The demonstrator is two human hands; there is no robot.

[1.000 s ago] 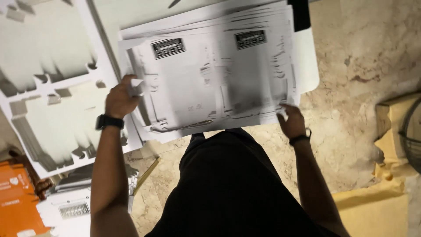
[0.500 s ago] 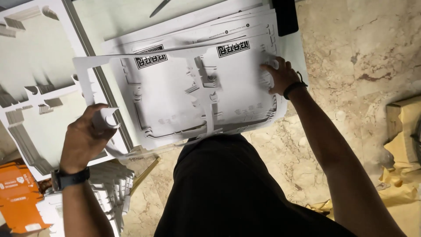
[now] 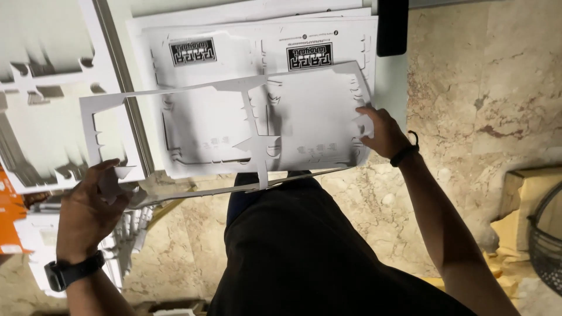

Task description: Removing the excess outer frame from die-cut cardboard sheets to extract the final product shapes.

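Head view, read from 9 o'clock to 3 o'clock. At 9 o'clock, one orange printed sheet (image 3: pixel 7 216) shows at the frame edge, beneath a white pile of punched waste frames (image 3: pixel 41 99) whose number cannot be counted. At 8 o'clock, the left hand (image 3: pixel 88 213), with a black watch (image 3: pixel 73 272) at the wrist, has its fingers curled closed on the left corner of one white die-cut waste frame (image 3: pixel 175 93). The frame, a thin skeleton with two large openings, is lifted and stretches across to 2 o'clock. Beneath it, at 12 o'clock, a stack of die-cut cardboard sheets (image 3: pixel 211 126) lies on the table (image 3: pixel 389 82); the top sheet carries two dark printed blocks. At 2 o'clock, the right hand (image 3: pixel 377 131), with one dark band (image 3: pixel 405 153) at the wrist, pinches the frame's right edge, fingers closed on it. One black object (image 3: pixel 392 26) stands at 1 o'clock. At 4 o'clock, one dark wire basket (image 3: pixel 545 243) is cut by the frame edge, on the marble floor (image 3: pixel 468 88).
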